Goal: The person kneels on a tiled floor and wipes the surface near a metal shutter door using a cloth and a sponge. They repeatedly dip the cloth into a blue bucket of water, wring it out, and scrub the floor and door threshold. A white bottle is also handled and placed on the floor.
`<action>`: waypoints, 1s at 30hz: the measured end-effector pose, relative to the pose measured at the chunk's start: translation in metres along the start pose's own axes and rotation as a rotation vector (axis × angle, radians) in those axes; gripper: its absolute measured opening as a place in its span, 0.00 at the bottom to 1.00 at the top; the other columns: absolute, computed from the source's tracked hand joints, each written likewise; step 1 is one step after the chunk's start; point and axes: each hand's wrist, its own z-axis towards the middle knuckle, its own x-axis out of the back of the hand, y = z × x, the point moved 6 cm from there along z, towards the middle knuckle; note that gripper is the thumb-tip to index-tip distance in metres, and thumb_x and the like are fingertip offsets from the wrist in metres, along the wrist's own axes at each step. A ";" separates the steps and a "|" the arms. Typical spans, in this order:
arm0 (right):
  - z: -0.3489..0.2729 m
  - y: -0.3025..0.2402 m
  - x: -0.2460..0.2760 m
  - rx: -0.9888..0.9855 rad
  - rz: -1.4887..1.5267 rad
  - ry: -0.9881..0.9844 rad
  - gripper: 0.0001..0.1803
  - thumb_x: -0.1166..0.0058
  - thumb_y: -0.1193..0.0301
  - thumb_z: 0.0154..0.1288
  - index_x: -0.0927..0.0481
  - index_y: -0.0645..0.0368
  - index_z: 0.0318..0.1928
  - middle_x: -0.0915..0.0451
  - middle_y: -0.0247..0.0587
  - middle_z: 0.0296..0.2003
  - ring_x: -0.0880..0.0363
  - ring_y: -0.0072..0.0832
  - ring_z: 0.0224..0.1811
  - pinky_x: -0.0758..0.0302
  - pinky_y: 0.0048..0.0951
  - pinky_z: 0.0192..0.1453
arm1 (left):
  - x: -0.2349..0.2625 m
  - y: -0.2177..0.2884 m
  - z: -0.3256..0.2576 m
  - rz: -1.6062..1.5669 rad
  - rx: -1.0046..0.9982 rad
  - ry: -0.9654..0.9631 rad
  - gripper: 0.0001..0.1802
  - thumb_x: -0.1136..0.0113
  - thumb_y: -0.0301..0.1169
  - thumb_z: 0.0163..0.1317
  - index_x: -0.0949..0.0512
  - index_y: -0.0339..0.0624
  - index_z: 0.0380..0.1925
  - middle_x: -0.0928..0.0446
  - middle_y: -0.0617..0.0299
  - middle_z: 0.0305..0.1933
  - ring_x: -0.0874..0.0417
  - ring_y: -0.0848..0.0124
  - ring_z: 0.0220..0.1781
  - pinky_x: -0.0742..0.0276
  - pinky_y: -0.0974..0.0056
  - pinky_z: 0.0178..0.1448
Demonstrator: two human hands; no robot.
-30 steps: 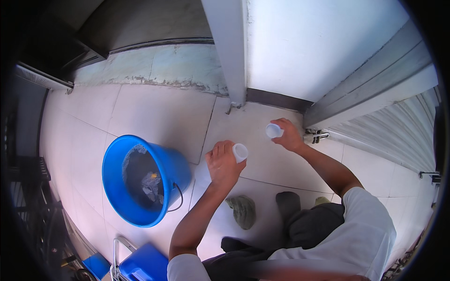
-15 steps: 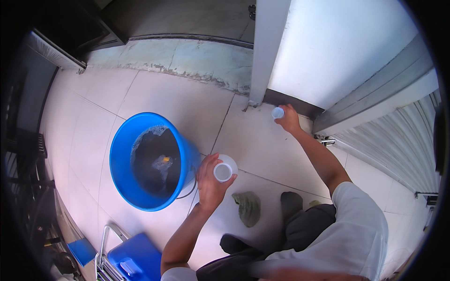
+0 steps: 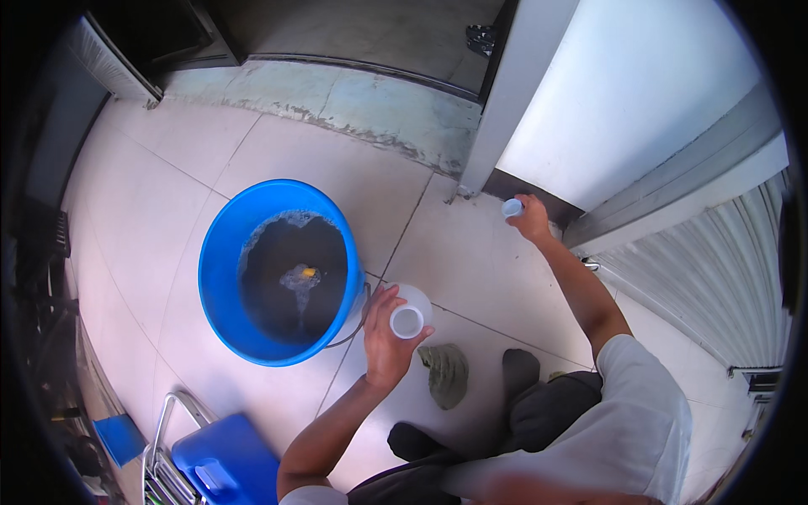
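Tiled floor (image 3: 156,252), pale, dark-jointed. Extends beneath and around the blue bucket (image 3: 219,295).

White wall panel (image 3: 640,93), smooth, dark strip along the base. Rises beyond the bucket and to its right.

Corrugated shutter (image 3: 707,269), grey-white. Stands well to the right of the bucket.

Bucket itself, round, wide-mouthed, thin handle at its right side. Stands on the tiles; contains dark water (image 3: 268,278) with whitish foam at the edge and middle.

Blue plastic container (image 3: 236,459), box-shaped. Lies on the near side of the bucket, apart from it.

Olive-green item (image 3: 443,379), wrinkled; cannot tell whether cloth or footwear. Lies right of the bucket, toward its near side.

Left hand (image 3: 387,347), bare. Hangs just right of the bucket, fingers partly spread and curved around a held vessel.

Right hand (image 3: 530,220), bare. Reaches well right of the bucket and farther out, fingers nearly closed about a small cup.

White vessel (image 3: 410,310), translucent, round-mouthed. Sits in the left hand, near the bucket but clear of the rim, mouth upward; contents unclear.

Small cup (image 3: 512,208), translucent. Sits in the right hand, well apart from the bucket.

Yellow piece (image 3: 309,273). Shows amid foam inside the bucket.
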 end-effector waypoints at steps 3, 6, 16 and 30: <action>0.004 -0.007 -0.005 0.002 -0.015 0.028 0.31 0.31 0.66 0.34 0.22 0.60 0.46 0.24 0.48 0.40 0.27 0.46 0.45 0.28 0.39 0.51 | 0.001 -0.002 -0.003 -0.020 -0.004 0.005 0.36 0.24 0.30 0.35 0.33 0.39 0.45 0.30 0.49 0.56 0.33 0.47 0.61 0.37 0.49 0.64; 0.002 -0.010 -0.005 -0.020 0.046 0.057 0.31 0.31 0.65 0.35 0.22 0.60 0.46 0.24 0.48 0.39 0.26 0.45 0.43 0.28 0.39 0.50 | 0.002 -0.004 -0.002 -0.022 0.029 -0.003 0.36 0.24 0.29 0.35 0.33 0.40 0.45 0.29 0.49 0.55 0.33 0.48 0.62 0.39 0.49 0.64; -0.033 0.029 0.049 -0.157 0.044 0.102 0.31 0.33 0.61 0.42 0.24 0.63 0.49 0.23 0.51 0.42 0.23 0.43 0.44 0.27 0.37 0.50 | 0.009 -0.010 0.004 -0.029 0.056 -0.076 0.34 0.24 0.26 0.33 0.30 0.40 0.44 0.29 0.49 0.57 0.33 0.52 0.63 0.44 0.49 0.66; -0.055 0.038 0.100 -0.388 -0.281 -0.053 0.36 0.46 0.50 0.48 0.28 0.64 0.53 0.22 0.57 0.45 0.24 0.47 0.50 0.30 0.39 0.56 | 0.008 -0.011 0.006 -0.058 0.130 -0.104 0.33 0.25 0.27 0.34 0.30 0.41 0.44 0.30 0.53 0.59 0.36 0.57 0.66 0.46 0.49 0.68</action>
